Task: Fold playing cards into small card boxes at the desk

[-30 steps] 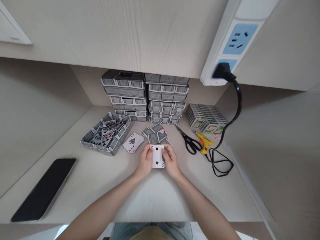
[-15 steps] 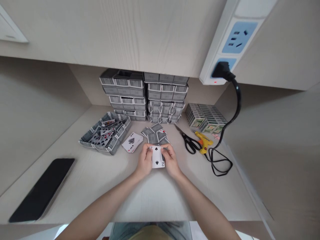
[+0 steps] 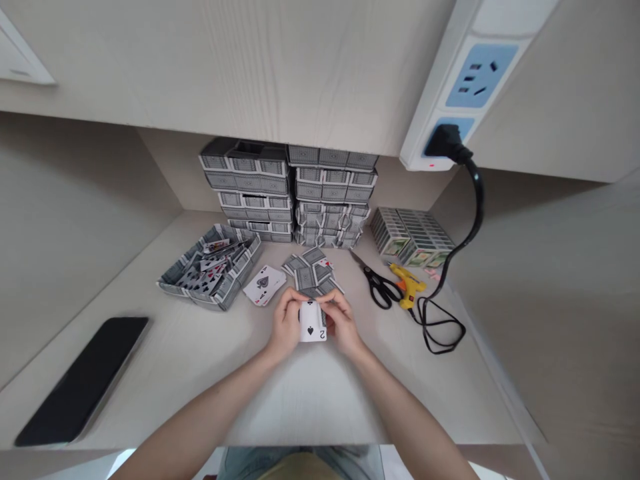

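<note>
A two of spades playing card (image 3: pixel 312 321) is held face up between both hands, just above the desk. My left hand (image 3: pixel 287 324) grips its left side, and my right hand (image 3: pixel 342 323) grips the right, where a patterned card back shows at the folded edge. The fingers of both hands meet the card's far end. Right beyond them lies a loose heap of grey-backed cards (image 3: pixel 306 276), with a red-suited face showing among them. To its left rests a stack of face-up cards (image 3: pixel 264 285) with an ace of spades on top.
A box woven from cards (image 3: pixel 223 297) holds loose cards on the left. Stacked card boxes (image 3: pixel 333 183) stand at the back. Black scissors (image 3: pixel 383 288), a yellow glue gun (image 3: pixel 411 283) and its cord lie right. A black phone (image 3: pixel 85 380) lies front left. The power strip (image 3: pixel 480 77) hangs above.
Both hands have shifted slightly nearer and left with the card. My fingers have moved to its far end, and its far edge now looks folded along with the right one.
</note>
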Available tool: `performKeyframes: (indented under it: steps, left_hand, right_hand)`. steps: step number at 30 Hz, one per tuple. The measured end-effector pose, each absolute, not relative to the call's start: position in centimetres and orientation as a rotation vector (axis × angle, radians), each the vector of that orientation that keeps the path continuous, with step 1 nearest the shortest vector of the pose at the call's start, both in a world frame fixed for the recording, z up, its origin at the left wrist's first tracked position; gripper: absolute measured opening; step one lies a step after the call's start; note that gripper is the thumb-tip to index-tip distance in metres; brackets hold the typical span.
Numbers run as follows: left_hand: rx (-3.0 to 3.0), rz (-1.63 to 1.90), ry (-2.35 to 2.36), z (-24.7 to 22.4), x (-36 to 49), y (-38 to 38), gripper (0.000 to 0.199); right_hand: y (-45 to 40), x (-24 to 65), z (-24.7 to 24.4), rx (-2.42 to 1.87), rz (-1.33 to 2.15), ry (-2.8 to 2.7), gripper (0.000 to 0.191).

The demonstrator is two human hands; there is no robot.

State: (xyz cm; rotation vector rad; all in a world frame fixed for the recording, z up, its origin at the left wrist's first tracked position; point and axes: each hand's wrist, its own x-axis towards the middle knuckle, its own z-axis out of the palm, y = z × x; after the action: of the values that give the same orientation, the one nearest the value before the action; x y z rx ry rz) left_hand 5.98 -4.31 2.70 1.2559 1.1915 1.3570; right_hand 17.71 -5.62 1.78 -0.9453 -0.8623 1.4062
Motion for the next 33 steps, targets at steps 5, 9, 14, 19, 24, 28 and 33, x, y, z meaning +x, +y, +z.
performKeyframes:
  steps: [5, 9, 14, 19, 24, 28, 33]
  left_hand:
    - [1.383, 1.291, 1.155, 2.1, 5.5, -4.1, 0.012]
    - [1.491, 1.165, 1.055, 1.5, 5.0, -3.7, 0.013]
    - [1.497, 1.139, 1.001, 1.2, 4.6, -3.2, 0.013]
    - [1.518, 1.129, 1.019, 1.4, 4.3, -2.7, 0.02]
    - [1.713, 0.965, 1.16, 1.8, 4.5, -2.6, 0.024]
    - [1.854, 0.851, 1.244, 1.9, 4.8, -2.8, 0.031]
    - [1.81, 0.837, 1.208, 1.7, 5.0, -2.8, 0.031]
  right_hand:
    - [-5.1, 18.3, 2.1, -0.86, 1.684, -0.792, 0.033]
    - [-4.8, 18.4, 1.4, -0.973, 1.691, -0.93, 0.037]
    - [-5.1, 18.6, 1.9, -0.949, 1.682, -1.108, 0.039]
    - [-4.9, 18.9, 2.0, -1.055, 1.553, -1.236, 0.041]
    - [-4.6, 19.0, 1.2, -1.147, 1.333, -1.262, 0.04]
    - [-4.7, 19.0, 1.0, -1.16, 1.241, -1.303, 0.04]
    - [-5.1, 19.1, 1.5, -1.215, 1.187, -1.425, 0.041]
